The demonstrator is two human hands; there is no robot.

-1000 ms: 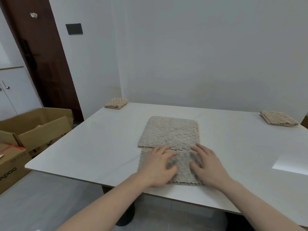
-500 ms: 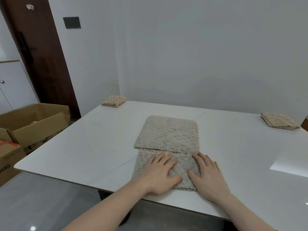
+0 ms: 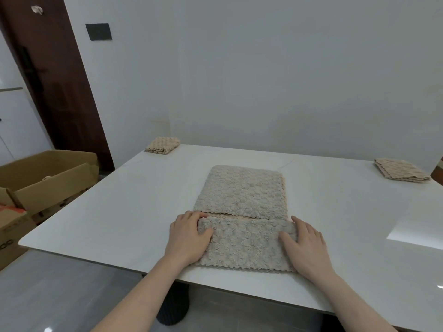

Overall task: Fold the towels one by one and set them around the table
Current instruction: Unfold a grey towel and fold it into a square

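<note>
A beige textured towel (image 3: 242,190) lies lengthwise on the white table (image 3: 124,207), its far half folded over flat. Its near part (image 3: 247,245) sits between my hands. My left hand (image 3: 188,238) grips the left edge of that near part, thumb on top and fingers curled under. My right hand (image 3: 304,245) holds the right edge the same way. Two folded towels rest at the far corners: one at the far left (image 3: 162,145), one at the far right (image 3: 401,169).
Open cardboard boxes (image 3: 45,176) stand on the floor to the left of the table. A dark wooden door (image 3: 52,75) and a white wall lie beyond. The table's near edge runs just below my wrists.
My hands have slid apart from the middle of the towel's near part to its left and right edges and closed on them. The camera view has shifted slightly.
</note>
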